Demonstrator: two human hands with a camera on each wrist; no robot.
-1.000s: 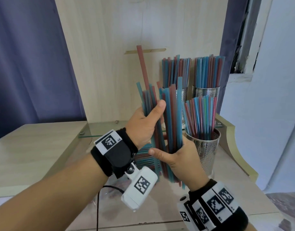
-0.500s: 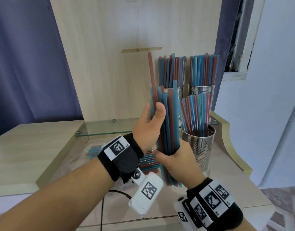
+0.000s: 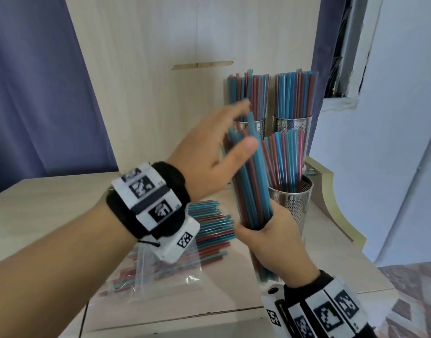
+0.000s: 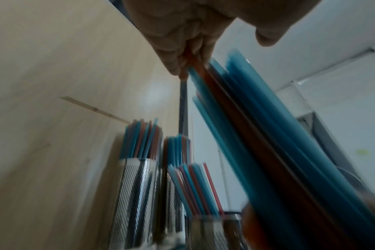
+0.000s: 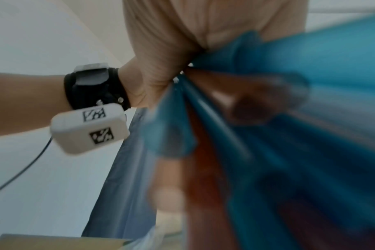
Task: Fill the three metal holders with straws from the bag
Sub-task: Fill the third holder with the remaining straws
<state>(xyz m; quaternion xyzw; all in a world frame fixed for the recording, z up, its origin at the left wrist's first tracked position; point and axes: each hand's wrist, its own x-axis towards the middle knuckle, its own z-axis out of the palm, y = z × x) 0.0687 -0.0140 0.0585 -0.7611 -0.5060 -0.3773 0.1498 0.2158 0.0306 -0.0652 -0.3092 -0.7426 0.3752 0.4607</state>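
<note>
A bundle of blue and red straws stands upright, tilted slightly left, just in front of the near metal holder. My right hand grips its lower part. My left hand is at its top, thumb across the front and fingers behind. In the left wrist view, blurred, the fingers close on a red straw of the bundle. The far left holder and far right holder are packed with straws. The near holder is partly filled.
A clear plastic bag with several straws spilling from it lies on the wooden table under my left wrist. A tall wooden panel stands behind the holders. The table's raised curved edge runs along the right.
My left hand has slid from the middle of the bundle up to its top. The red straw that stuck out above is level with the rest. The right hand keeps its grip.
</note>
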